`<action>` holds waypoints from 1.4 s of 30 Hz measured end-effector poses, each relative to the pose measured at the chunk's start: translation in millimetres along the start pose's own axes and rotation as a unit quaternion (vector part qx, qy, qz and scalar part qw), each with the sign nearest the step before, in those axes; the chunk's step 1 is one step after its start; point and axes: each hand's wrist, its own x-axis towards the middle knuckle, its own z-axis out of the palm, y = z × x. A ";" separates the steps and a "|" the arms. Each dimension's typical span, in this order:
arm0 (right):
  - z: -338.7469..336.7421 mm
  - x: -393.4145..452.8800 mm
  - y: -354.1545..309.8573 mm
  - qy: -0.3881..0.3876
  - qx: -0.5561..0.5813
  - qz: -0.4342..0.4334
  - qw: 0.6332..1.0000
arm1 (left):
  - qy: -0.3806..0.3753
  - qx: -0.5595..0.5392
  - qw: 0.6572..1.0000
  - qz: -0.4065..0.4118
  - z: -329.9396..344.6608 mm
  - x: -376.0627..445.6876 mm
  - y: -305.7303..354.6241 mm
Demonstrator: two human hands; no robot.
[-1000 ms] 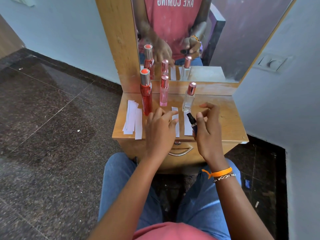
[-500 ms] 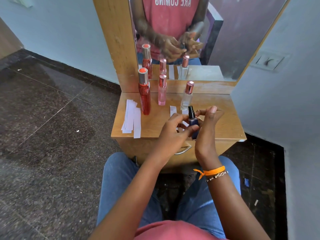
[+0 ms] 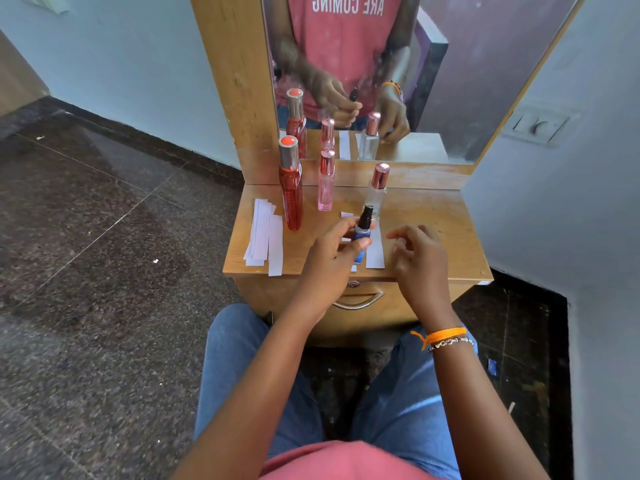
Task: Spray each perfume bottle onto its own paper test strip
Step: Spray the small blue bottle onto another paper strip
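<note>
My left hand (image 3: 334,252) grips a small dark blue perfume bottle (image 3: 362,233) with a black spray top, held upright above the table's front. My right hand (image 3: 417,258) hovers just right of it, fingers apart and holding nothing. A white paper strip (image 3: 375,249) lies flat between the two hands; another strip (image 3: 346,216) is mostly hidden by my left hand. At the back stand a tall red bottle (image 3: 291,188), a slim pink bottle (image 3: 326,183) and a clear bottle with a rose cap (image 3: 376,192).
A stack of spare white strips (image 3: 265,237) lies at the left of the small wooden dressing table (image 3: 443,230). A mirror (image 3: 450,81) rises behind the bottles. A drawer handle (image 3: 360,301) sits below the front edge. My knees are under the table.
The blue bottle has passed from my right hand to my left hand. My right hand has let go and drawn away to the right with fingers spread.
</note>
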 end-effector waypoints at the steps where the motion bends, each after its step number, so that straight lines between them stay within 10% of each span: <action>1: -4.0 1.7 -3.5 0.019 0.020 -0.004 1.000 | -0.003 0.013 1.000 0.000 -0.5 0.1 -0.6; 7: -33.6 15.7 -40.2 0.025 0.319 -0.022 0.947 | 0.003 0.087 0.996 0.021 -3.7 1.5 -1.2; 25: -20.7 -1.4 -30.0 -0.233 0.143 -0.088 0.958 | 0.012 -0.105 0.993 -0.057 -5.4 -2.4 3.6; 35: -6.9 -9.8 -28.9 -0.072 0.054 -0.127 0.988 | -0.009 -0.108 0.992 -0.060 -0.6 -4.7 6.6; 42: -21.3 2.8 -30.0 -0.204 0.058 -0.090 0.973 | 0.022 -0.029 0.996 -0.077 -2.3 -5.0 0.1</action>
